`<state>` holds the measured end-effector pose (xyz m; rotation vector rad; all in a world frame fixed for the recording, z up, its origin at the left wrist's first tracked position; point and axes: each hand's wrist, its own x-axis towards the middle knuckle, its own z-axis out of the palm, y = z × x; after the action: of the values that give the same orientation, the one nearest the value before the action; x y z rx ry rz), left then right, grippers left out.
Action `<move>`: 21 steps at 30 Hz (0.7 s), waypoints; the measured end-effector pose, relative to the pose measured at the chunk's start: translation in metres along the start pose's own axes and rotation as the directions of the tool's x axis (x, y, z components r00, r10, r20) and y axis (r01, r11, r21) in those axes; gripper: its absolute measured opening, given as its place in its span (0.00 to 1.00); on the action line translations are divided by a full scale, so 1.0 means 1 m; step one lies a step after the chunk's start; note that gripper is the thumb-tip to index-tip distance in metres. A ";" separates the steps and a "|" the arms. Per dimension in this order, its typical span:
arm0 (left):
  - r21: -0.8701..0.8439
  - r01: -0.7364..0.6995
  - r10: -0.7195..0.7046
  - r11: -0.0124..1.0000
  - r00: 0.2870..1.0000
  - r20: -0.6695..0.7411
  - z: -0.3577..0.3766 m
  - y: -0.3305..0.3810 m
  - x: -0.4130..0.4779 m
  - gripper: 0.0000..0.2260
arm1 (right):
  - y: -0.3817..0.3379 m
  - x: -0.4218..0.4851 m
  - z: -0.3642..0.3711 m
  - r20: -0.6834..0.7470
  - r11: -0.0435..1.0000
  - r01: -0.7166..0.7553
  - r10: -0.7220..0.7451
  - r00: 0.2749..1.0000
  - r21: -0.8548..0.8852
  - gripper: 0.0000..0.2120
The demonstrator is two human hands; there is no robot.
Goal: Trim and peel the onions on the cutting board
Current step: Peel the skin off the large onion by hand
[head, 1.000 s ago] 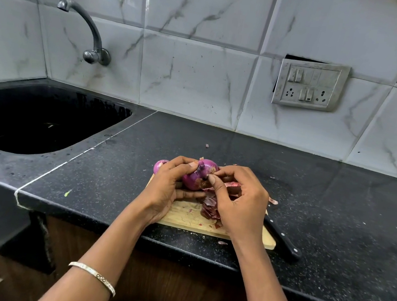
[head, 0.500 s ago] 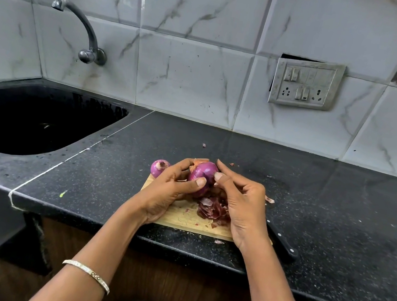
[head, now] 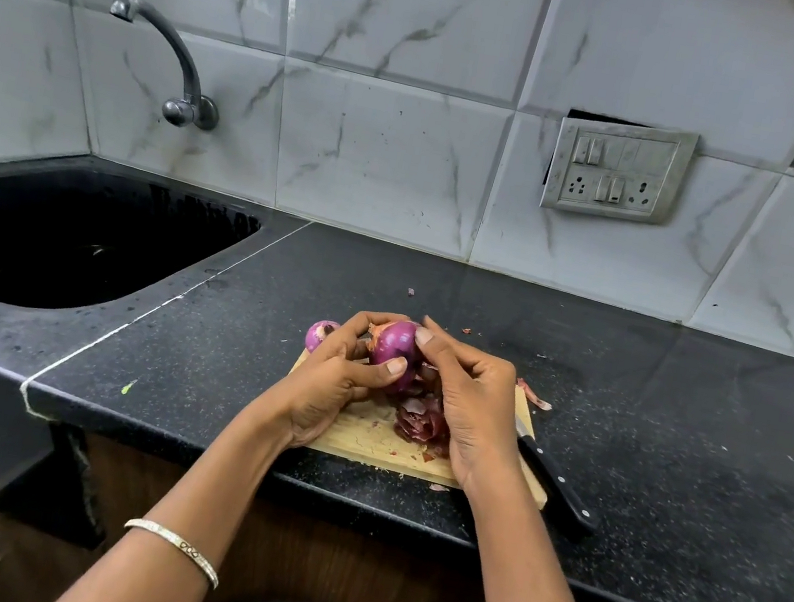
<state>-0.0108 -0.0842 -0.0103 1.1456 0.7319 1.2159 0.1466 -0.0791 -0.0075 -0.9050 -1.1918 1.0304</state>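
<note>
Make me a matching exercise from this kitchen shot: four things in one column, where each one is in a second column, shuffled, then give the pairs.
Things
1. red onion being peeled
2. small onion
3. knife
4. pile of onion skins

Places
A. lying along the right edge of the cutting board, black handle toward the person
B. held above the board by the left hand and right hand
C. on the board, beneath the right hand
D. at the far left corner of the board, behind the left hand

Pairs: 1-B, 2-D, 3-A, 4-C
</note>
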 end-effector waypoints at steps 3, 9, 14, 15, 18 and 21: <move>0.002 0.004 -0.004 1.000 1.000 -0.010 0.000 -0.001 0.000 0.25 | 0.005 0.001 0.006 -0.049 0.998 0.025 -0.028 0.998 -0.056 0.09; 0.024 0.002 -0.001 1.000 1.000 -0.028 -0.003 -0.004 0.003 0.26 | 0.011 -0.002 0.004 -0.067 0.994 0.055 -0.062 0.996 -0.098 0.11; 0.013 -0.013 0.013 1.000 1.000 -0.026 -0.003 -0.003 0.002 0.27 | 0.009 -0.004 0.005 -0.037 0.988 0.097 -0.102 0.994 -0.117 0.15; 0.013 -0.014 0.015 1.000 1.000 -0.027 -0.003 -0.003 0.002 0.27 | 0.008 -0.004 0.005 -0.035 0.987 0.105 -0.110 0.993 -0.123 0.16; 0.005 -0.015 0.015 1.000 0.999 -0.030 -0.003 -0.003 0.002 0.28 | 0.009 -0.003 0.005 -0.034 0.987 0.102 -0.107 0.994 -0.121 0.14; -0.002 -0.016 0.016 1.000 0.999 -0.032 -0.003 -0.004 0.002 0.28 | 0.010 -0.003 0.005 -0.046 0.986 0.103 -0.110 0.993 -0.133 0.11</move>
<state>-0.0119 -0.0811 -0.0148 1.1347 0.7468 1.2508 0.1401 -0.0789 -0.0171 -0.9535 -1.2600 0.8453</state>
